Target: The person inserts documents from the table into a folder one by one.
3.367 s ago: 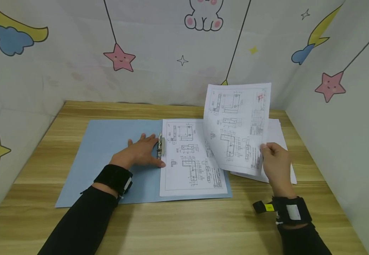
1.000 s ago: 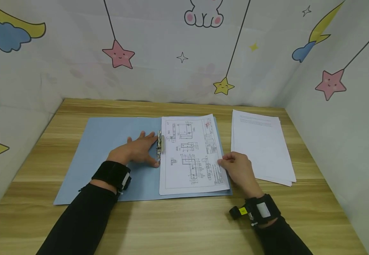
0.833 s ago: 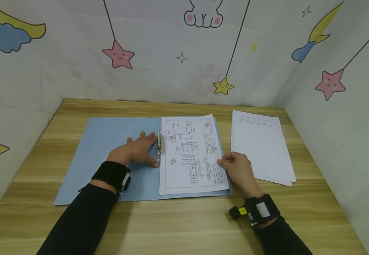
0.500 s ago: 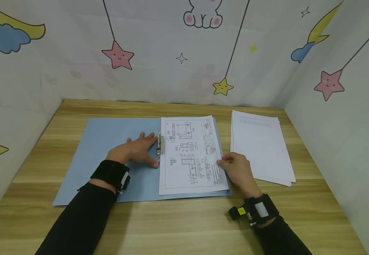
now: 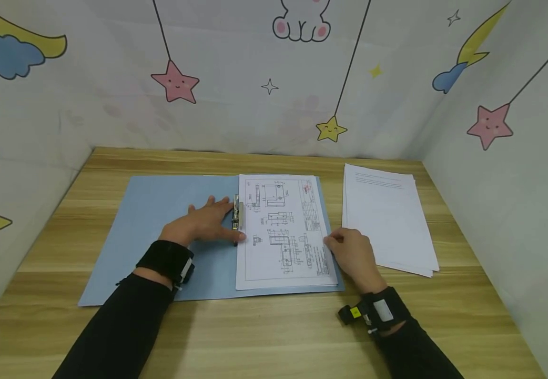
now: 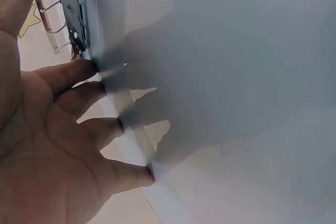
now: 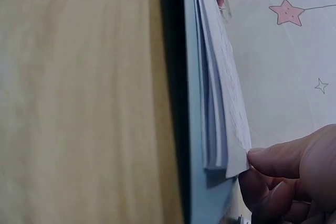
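Left hand (image 5: 202,221) rests spread on the blue folder (image 5: 170,202), right hand (image 5: 352,253) pinching a printed sheet (image 5: 285,231) by its edge.

1. Cannot read the lettering on the drawing sheet (image 5: 278,231), nor the faint lines on the loose sheets (image 5: 387,221).
2. Cannot see part of the metal clip (image 5: 236,213), behind the thumb of the left hand (image 5: 200,223), nor that thumb's tip, cropped by the left wrist view's top edge.
3. Cannot see all of the right hand (image 5: 352,255), cut by the right wrist view's right edge.
4. Cannot trace sharp grain on the table (image 7: 79,103), blurred there.
5. Cannot follow the black sleeves (image 5: 113,326) past the head view's bottom edge, nor the cartoon figure (image 5: 301,26) above its top.
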`<control>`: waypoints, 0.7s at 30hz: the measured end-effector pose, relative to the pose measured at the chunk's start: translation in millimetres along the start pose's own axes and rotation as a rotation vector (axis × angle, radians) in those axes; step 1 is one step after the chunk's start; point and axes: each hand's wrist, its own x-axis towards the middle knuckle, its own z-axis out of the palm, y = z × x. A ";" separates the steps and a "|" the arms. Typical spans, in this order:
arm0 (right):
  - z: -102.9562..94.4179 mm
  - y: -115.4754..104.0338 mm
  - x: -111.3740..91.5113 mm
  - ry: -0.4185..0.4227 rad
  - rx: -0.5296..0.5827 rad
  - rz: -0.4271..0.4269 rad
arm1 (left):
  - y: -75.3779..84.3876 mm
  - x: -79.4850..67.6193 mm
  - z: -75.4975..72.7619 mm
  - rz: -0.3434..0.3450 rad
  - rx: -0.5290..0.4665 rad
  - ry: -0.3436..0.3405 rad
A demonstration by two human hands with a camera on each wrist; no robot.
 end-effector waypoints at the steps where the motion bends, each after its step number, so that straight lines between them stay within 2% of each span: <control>1: 0.0 -0.6 -0.3 -0.002 -0.002 0.000 | 0.8 -0.1 0.5 -0.002 -0.003 0.008; 13: -4.4 1.0 -0.2 0.025 -0.017 -0.013 | 2.4 1.0 8.4 -0.024 0.046 0.057; 18: -21.0 17.4 6.2 0.140 -0.054 -0.059 | 4.2 1.1 8.4 -0.024 0.050 0.061; 21: -33.4 31.1 10.9 0.205 -0.121 -0.090 | 4.8 -0.6 8.0 -0.029 0.055 0.068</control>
